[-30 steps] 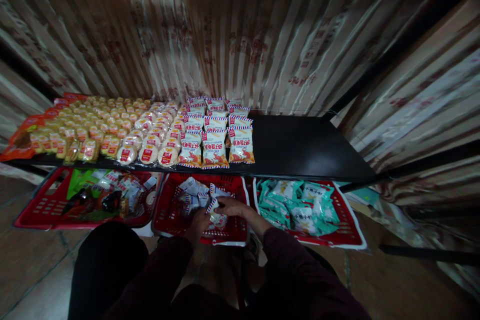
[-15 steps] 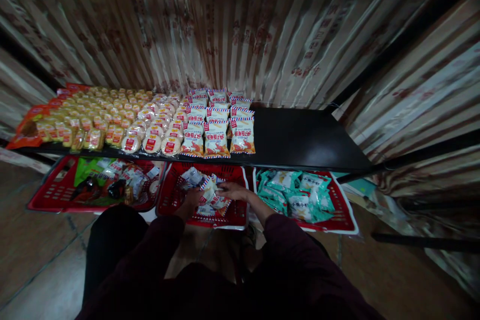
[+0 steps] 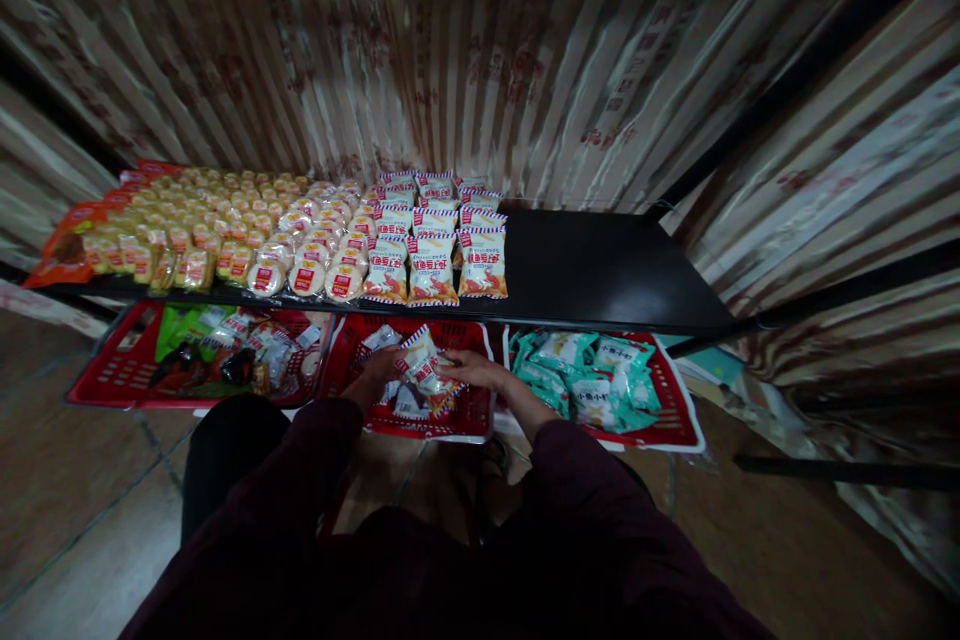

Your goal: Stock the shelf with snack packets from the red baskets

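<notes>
Above the middle red basket [image 3: 480, 425], I hold a white snack bag [image 3: 421, 363] with red lettering and striped ends between both hands. My left hand [image 3: 381, 366] closes on its left edge, the fingertips partly hidden behind the bag. Thumb and fingers of my right hand [image 3: 472, 372] pinch its right side. More snack bags [image 3: 411, 405] lie loose in the basket below. On the black shelf [image 3: 585, 270] just beyond, matching snack bags [image 3: 433, 268] stand in three columns, their fronts facing me.
Round wrapped crackers [image 3: 306, 275] and small yellow wrapped cakes [image 3: 196, 267] fill the shelf's left part, with orange bags [image 3: 64, 240] at its end. The left basket [image 3: 112, 385] holds mixed packets; the right basket [image 3: 686, 430] holds teal packets [image 3: 600, 400]. A dark metal post [image 3: 720, 155] slants at right.
The snack bag has come up slightly between my hands and turned more of its printed front to view. The whole scene has shifted a little upward in the picture.
</notes>
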